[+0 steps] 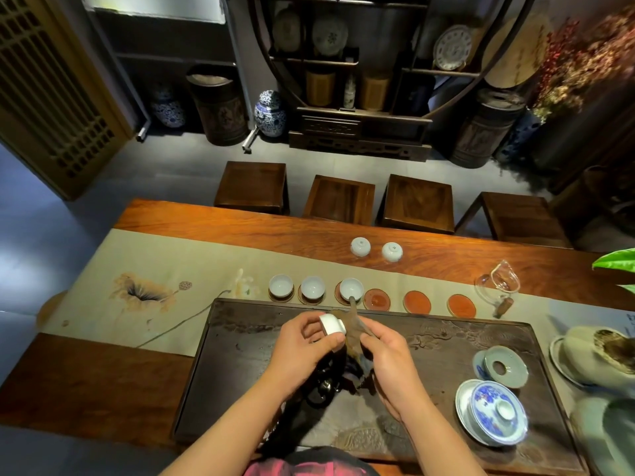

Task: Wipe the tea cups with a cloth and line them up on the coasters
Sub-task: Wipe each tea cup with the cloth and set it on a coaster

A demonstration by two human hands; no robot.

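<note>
We wipe a cup.
Our left hand point(302, 341) holds the cup point(332, 325); our right hand point(379, 352) grips the cloth point(347, 321). Next, we think, the empty coaster point(377, 299) mid-frame.

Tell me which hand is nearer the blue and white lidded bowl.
Right. The right hand, holding the cloth, is just left of the lidded bowl; the left hand, holding a cup, is farther left.

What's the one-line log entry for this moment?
left hand: holds cup | right hand: wipes with cloth | coasters: three filled, three bare | two cups waiting
</note>
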